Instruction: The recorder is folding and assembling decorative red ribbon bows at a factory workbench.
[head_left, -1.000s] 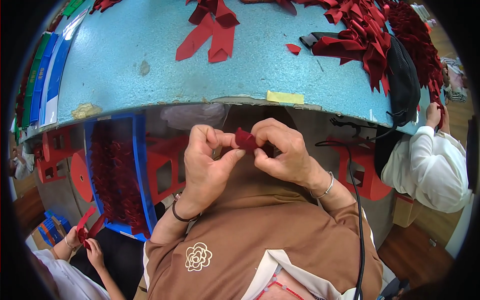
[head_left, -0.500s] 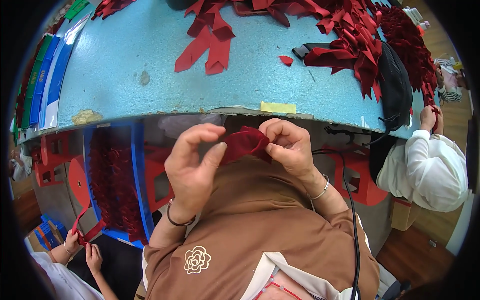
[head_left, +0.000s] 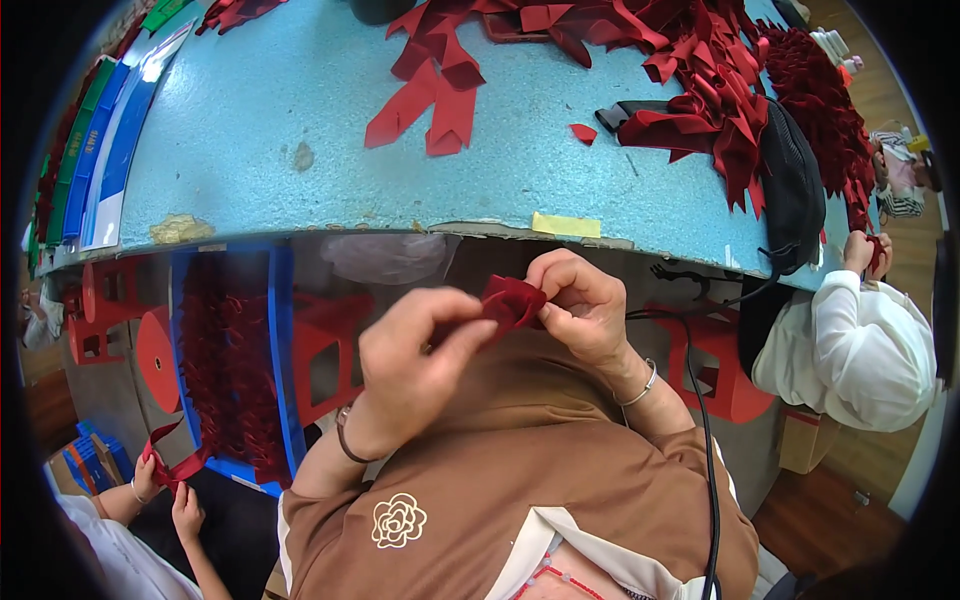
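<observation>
A dark red velvety ribbon (head_left: 511,302), folded into loops like a bow, is held up between my two hands just off the table's near edge. My right hand (head_left: 588,315) pinches its right end between thumb and curled fingers. On the other side, my left hand (head_left: 408,352) has thumb and fingers drawn together at the ribbon's left edge; its fingertips are slightly blurred. The far side of the folds cannot be seen.
Red ribbon bows (head_left: 710,100) heap on the blue table (head_left: 320,190). A black pouch (head_left: 790,190) hangs over its edge at right. Left, a blue crate (head_left: 283,370) holds dark red bows. A black cable (head_left: 700,410) runs beside my right arm. Co-workers handle ribbon on both sides.
My left hand has moved right and closed from a spread position onto the ribbon. The ribbon is now more bunched and compact. My right hand keeps its pinch.
</observation>
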